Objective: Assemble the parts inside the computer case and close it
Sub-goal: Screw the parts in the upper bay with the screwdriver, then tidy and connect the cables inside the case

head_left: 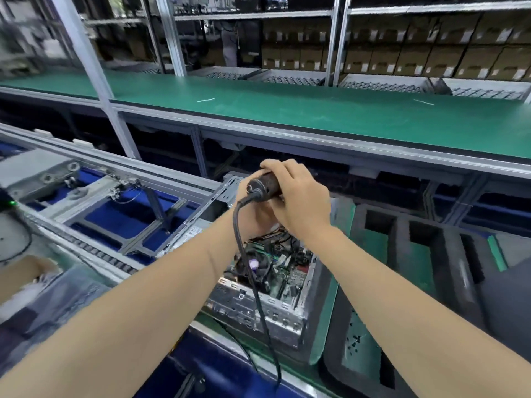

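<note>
The right hand (298, 196) curls its fingers (277, 168) over a black cylindrical corded electric screwdriver (265, 185), held above the open grey metal computer case (258, 308) on the near green bench (326, 305). The left hand (253, 214) sits just beneath the tool, and its grip cannot be told.

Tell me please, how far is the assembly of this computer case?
Done: the motherboard and cables sit inside the computer case. In hand: the right hand grips an electric screwdriver above the case, the left hand beneath it, so fastening seems under way. Left: the case is open, so closing it.
</note>
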`<state>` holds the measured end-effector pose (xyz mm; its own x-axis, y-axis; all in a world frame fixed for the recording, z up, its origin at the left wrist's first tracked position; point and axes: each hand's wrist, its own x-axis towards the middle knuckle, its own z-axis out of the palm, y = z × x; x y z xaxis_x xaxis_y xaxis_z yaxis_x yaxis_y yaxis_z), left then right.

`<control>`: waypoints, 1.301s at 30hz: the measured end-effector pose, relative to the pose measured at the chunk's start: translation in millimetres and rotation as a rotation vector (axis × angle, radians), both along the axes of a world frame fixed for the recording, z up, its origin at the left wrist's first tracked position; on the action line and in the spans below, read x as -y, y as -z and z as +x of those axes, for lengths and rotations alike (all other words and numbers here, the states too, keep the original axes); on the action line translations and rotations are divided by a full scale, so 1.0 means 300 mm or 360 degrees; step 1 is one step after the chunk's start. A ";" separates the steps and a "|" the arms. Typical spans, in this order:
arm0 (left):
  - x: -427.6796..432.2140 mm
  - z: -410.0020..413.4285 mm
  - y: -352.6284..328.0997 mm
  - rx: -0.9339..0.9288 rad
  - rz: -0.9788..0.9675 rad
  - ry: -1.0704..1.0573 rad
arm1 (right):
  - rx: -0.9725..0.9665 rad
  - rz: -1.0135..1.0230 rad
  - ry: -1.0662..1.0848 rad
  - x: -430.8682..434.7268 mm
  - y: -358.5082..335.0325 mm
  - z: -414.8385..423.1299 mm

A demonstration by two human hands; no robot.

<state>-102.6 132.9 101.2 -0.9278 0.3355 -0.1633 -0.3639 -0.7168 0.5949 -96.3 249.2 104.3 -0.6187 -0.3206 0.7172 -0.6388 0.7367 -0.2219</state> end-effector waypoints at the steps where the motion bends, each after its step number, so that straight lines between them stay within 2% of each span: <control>1: 0.050 0.026 0.017 -0.0120 -0.0074 -0.0183 | 0.0060 -0.0004 -0.0084 0.048 0.000 0.016; 3: 0.181 0.076 0.024 -0.0178 -0.0167 -0.0425 | 0.0215 0.0018 -0.0278 0.146 0.002 0.047; 7: 0.477 0.178 0.025 -0.0281 -0.0341 -0.0461 | 0.0553 0.0040 -0.0667 0.370 0.021 0.101; 9: 0.617 0.231 0.041 -0.0231 -0.0425 -0.0502 | 0.0797 -0.0071 -0.0888 0.493 0.036 0.135; 11: 0.756 0.289 0.064 -0.0198 -0.0505 -0.0521 | 0.0997 -0.0315 -0.0992 0.628 0.061 0.184; 14: 0.982 0.393 0.120 -0.0167 -0.0660 -0.0551 | 0.1161 -0.0719 -0.0856 0.864 0.132 0.266; 17: 1.178 0.494 0.199 -0.0137 -0.0798 -0.0554 | 0.1355 -0.0929 -0.0519 1.091 0.254 0.315; 19: 1.272 0.545 0.274 -0.0057 -0.0996 -0.0534 | 0.1743 -0.1143 -0.0333 1.218 0.359 0.343; 22: 1.363 0.611 0.406 0.0219 -0.1239 -0.0467 | 0.2295 -0.1394 -0.0093 1.359 0.543 0.384; 25: 1.391 0.671 0.523 0.0357 -0.1528 -0.0252 | 0.2531 -0.1455 0.0031 1.418 0.695 0.431; 27: 1.399 0.703 0.587 0.0346 -0.1848 -0.0115 | 0.2688 -0.1434 0.0177 1.425 0.766 0.465; 30: 1.411 0.734 0.687 0.0244 -0.2162 0.0085 | 0.2888 -0.1341 0.0296 1.431 0.830 0.509; 35: 1.431 0.746 0.800 -0.0010 -0.2684 0.0118 | 0.2933 -0.1423 0.0331 1.458 0.908 0.550; 39: 1.432 0.763 0.875 0.0033 -0.2857 0.0266 | 0.2971 -0.1381 0.0402 1.454 0.959 0.593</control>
<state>126.3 -296.9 -161.2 -0.8996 -0.1647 -0.4045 -0.3737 0.7696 0.5177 81.7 -187.1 -183.3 -0.5865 -0.1304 -0.7994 0.7904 0.1238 -0.6000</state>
